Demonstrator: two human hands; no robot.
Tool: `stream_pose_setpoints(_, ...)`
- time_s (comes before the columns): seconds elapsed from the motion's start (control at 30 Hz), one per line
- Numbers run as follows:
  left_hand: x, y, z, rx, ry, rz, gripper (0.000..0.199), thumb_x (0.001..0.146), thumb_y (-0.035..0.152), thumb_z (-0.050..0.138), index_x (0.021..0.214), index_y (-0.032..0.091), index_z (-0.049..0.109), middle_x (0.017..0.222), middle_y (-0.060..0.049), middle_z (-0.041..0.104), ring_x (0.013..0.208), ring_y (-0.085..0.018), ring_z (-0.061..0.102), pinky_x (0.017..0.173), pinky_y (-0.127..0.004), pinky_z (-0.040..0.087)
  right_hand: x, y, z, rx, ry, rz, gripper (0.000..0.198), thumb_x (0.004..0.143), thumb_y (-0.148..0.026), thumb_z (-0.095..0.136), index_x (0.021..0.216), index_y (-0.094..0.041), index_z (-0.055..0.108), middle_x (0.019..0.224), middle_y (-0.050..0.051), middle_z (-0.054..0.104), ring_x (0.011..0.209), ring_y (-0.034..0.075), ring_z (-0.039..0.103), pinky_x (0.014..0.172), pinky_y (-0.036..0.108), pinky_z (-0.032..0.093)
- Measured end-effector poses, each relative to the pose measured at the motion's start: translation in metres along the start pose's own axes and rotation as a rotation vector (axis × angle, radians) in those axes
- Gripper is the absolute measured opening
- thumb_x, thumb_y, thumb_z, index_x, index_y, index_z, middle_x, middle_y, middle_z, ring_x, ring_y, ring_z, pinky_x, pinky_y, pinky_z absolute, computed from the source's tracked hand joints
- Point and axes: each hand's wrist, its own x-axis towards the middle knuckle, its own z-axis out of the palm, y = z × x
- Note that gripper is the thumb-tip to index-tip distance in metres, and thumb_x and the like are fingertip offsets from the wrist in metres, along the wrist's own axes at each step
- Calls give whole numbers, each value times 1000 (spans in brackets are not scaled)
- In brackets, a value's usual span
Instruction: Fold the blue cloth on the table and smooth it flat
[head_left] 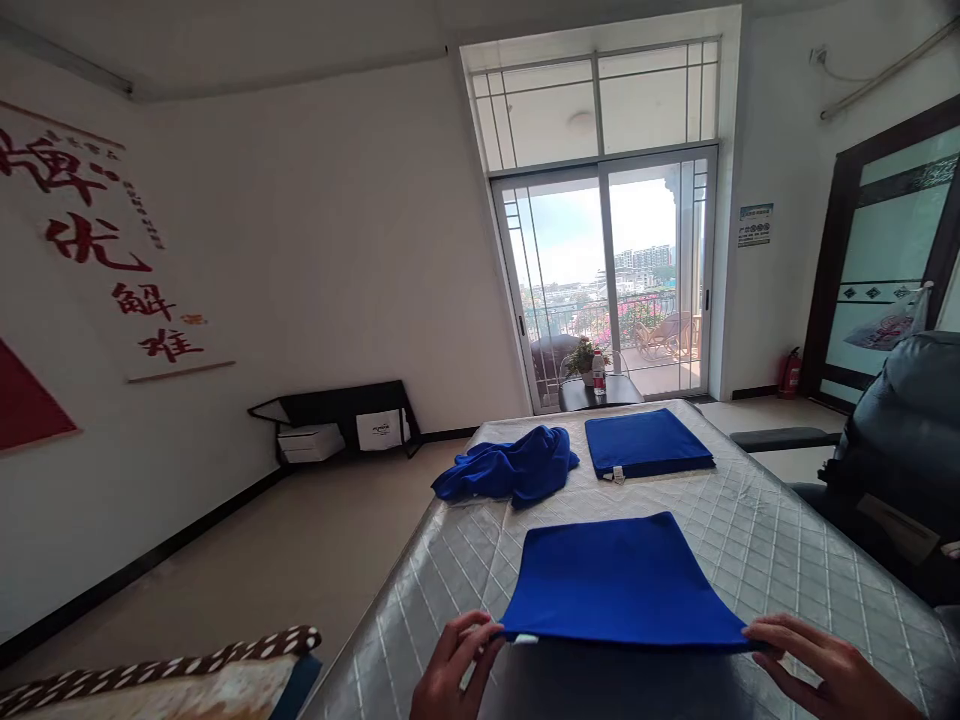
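Observation:
A folded blue cloth (611, 580) lies on the quilted silver-grey surface in front of me, its near edge lifted. My left hand (457, 665) pinches its near left corner, beside a small white tag. At the near right corner, my right hand (825, 665) grips the edge between thumb and fingers. Farther back on the right rests a flat stack of folded blue cloth (649, 440), a white label at its front edge. To the left of that stack, a crumpled blue cloth (517, 465) sits in a loose heap.
The quilted surface (787, 520) reaches toward a small dark table holding a bottle (598, 372) and a potted plant (581, 360). A dark armchair (900, 440) stands at the right. Low at left is a brown-and-white dotted fabric edge (165, 665); a black shelf (337, 410) stands by the wall.

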Motion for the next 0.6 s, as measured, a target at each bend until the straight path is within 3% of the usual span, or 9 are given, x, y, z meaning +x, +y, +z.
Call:
stream_pose_setpoints(0.13, 25, 17, -25, 34, 13, 95, 41, 95, 61, 50, 96, 31, 78, 91, -1, 79, 81, -17, 76, 75, -24, 62, 17, -13, -34, -71, 182, -82, 26, 89, -37, 71, 115, -34, 74, 104, 1, 77, 89, 21, 75, 81, 28, 64)
stream_pose_setpoints(0.27, 43, 36, -56, 52, 27, 158, 34, 94, 57, 56, 102, 32, 77, 88, 1, 79, 74, -15, 75, 68, -20, 60, 33, -36, -69, -151, 397, -103, 22, 92, -41, 66, 112, -38, 74, 101, -3, 77, 87, 18, 75, 85, 26, 64)
stream_pose_setpoints(0.47, 68, 58, -98, 3, -39, 93, 29, 87, 57, 65, 96, 33, 79, 81, 3, 78, 64, -14, 71, 61, -19, 57, 56, -66, -120, -193, 345, -115, 26, 93, -48, 62, 116, -40, 72, 103, -3, 76, 88, 16, 74, 83, 24, 63)
stream_pose_setpoints(0.6, 87, 57, -93, -170, -125, -26, 31, 85, 58, 66, 88, 29, 79, 66, 3, 71, 54, -14, 64, 55, -20, 54, 74, -69, -134, -187, 271, -106, 22, 91, -47, 66, 109, -38, 76, 99, -2, 77, 84, 18, 74, 77, 25, 62)
